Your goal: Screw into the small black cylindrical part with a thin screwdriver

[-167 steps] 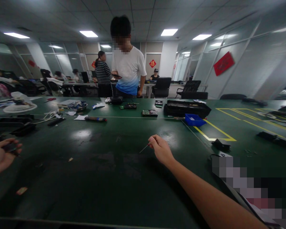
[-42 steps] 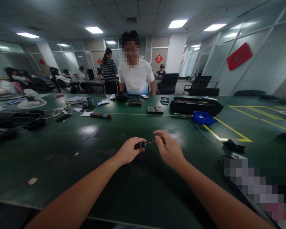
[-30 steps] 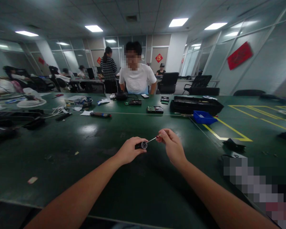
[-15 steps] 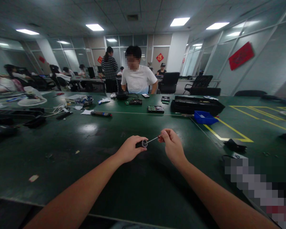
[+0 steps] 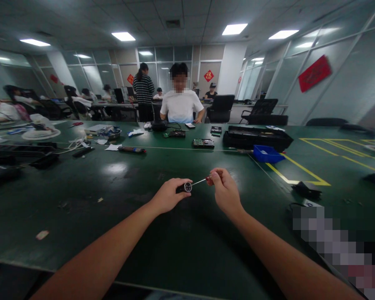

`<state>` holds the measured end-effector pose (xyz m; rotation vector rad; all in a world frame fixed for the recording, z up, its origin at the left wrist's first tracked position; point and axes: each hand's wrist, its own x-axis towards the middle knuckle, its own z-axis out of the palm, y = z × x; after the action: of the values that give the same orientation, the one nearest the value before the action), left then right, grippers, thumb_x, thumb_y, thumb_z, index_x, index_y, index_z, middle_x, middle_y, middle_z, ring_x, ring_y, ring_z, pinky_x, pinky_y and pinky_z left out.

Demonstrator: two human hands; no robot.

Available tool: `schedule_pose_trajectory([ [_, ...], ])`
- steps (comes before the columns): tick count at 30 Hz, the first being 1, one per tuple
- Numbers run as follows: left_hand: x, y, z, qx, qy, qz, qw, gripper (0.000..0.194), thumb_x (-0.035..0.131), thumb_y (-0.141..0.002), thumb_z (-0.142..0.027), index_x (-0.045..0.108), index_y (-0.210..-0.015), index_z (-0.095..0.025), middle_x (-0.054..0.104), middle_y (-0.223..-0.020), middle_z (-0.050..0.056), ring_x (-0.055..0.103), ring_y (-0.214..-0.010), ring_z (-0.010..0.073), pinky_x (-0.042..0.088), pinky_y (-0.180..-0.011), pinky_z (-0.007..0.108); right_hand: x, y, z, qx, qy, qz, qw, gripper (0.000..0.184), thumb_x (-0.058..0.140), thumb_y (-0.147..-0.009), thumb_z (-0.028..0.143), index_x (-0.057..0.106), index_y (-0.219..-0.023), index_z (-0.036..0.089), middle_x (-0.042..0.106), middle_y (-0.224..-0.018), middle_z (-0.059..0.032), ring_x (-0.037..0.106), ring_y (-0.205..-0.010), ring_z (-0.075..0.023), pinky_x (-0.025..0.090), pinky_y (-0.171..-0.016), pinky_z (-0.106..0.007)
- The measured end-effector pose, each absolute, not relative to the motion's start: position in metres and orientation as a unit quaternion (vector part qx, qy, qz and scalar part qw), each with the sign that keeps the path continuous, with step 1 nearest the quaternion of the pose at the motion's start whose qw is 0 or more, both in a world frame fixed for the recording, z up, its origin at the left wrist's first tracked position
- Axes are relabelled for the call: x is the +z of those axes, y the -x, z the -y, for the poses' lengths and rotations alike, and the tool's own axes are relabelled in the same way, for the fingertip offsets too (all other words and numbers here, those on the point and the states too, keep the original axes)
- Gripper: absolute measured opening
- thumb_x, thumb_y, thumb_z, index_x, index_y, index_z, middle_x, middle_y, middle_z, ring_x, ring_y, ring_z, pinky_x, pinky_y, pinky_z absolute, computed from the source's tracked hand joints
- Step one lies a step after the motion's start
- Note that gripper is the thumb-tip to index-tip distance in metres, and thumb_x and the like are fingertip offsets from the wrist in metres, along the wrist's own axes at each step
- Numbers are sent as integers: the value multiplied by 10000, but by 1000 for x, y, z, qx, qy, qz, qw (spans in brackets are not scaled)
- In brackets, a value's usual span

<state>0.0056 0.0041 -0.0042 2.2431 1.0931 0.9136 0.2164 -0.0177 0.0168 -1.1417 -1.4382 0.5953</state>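
Observation:
My left hand [image 5: 167, 196] is closed around a small black cylinder [image 5: 181, 188] with a pale ring at its open end, which faces right. In my right hand [image 5: 223, 187] is a screwdriver [image 5: 198, 182] with a thin metal shaft and a reddish handle, mostly hidden by my fingers. The shaft points left and its tip meets the ringed end of the cylinder; how far it reaches inside I cannot tell. Both hands are above the green table [image 5: 156, 258].
Ahead lie circuit-board devices [image 5: 203, 143], a long black tray [image 5: 256, 138], a blue bin [image 5: 267, 154] and a dark tool [image 5: 131, 149]. A white fan-like part [image 5: 40, 132] lies at the left. A person [image 5: 181, 102] in a white shirt sits across the table.
The screwdriver shaft lies at a slightly flatter angle, and the cylinder's open end has turned a little. Across the table, the person has shifted right and lowered their head.

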Motion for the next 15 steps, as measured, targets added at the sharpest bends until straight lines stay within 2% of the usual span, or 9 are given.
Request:
schedule_pose_trajectory([
  [7, -3, -5, -5, 340, -814, -406, 237, 397, 700, -811, -254, 643, -1204, -256, 665, -1127, 36, 589, -1063, 220, 422, -963, 363, 24, -211, 29, 238, 472, 651, 544, 243, 478, -943, 437, 552, -986, 209, 685, -863, -57, 661, -798, -197, 502, -742, -339],
  [10, -4, -5, -5, 334, -816, -408, 239, 390, 696, -816, -266, 645, -1203, -266, 664, -1122, 33, 589, -1054, 223, 427, -944, 366, 31, -213, 31, 194, 526, 654, 507, 306, 510, -917, 497, 575, -845, 208, 666, -715, -29, 623, -649, -177, 455, -613, -299],
  [13, -5, -5, -5, 335, -817, -405, 236, 385, 691, -822, -281, 644, -1204, -272, 663, -1120, 33, 586, -1057, 225, 428, -941, 371, 34, -217, 30, 115, 568, 663, 473, 443, 527, -881, 580, 514, -627, 217, 544, -531, 14, 501, -499, -135, 346, -504, -272],
  [15, -5, -5, -5, 335, -818, -405, 236, 386, 692, -819, -279, 645, -1202, -269, 663, -1114, 36, 588, -1052, 226, 430, -942, 375, 32, -218, 29, 75, 567, 672, 470, 492, 527, -869, 603, 471, -567, 219, 488, -491, 26, 444, -466, -118, 304, -482, -268],
])
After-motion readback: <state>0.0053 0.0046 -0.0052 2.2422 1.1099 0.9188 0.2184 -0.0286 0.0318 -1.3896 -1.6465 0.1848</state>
